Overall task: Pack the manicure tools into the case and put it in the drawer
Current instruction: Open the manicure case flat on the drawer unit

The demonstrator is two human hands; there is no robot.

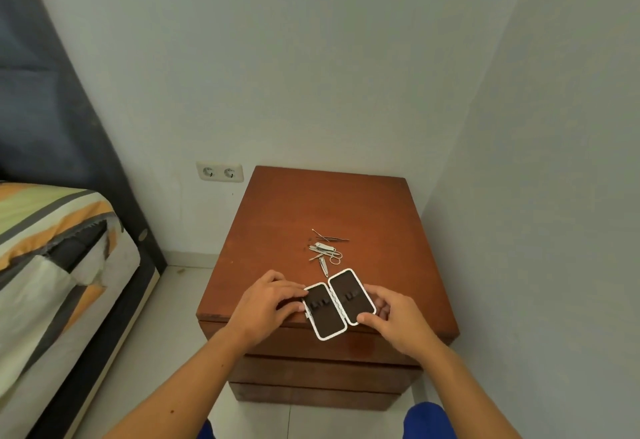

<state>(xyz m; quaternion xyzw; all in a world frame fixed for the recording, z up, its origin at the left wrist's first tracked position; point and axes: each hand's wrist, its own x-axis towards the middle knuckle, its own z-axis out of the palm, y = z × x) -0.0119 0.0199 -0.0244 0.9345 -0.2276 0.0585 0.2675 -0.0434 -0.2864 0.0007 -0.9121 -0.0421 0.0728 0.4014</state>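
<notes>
A white-rimmed manicure case (337, 303) lies spread open at the front edge of a brown wooden nightstand (287, 217), its two dark inner halves empty with small elastic loops. My left hand (268, 303) holds the left half by its edge. My right hand (391, 314) grips the right half, thumb on its lower corner. Just behind the case lies a loose heap of several metal manicure tools (325, 251): nail clippers, small scissors, tweezers and thin picks. The nightstand's drawers (322, 369) below are closed.
A bed (52, 265) with striped bedding and a dark headboard stands to the left. A double wall socket (220, 172) sits on the wall behind the nightstand. Walls close in at the back and right. The floor is pale tile.
</notes>
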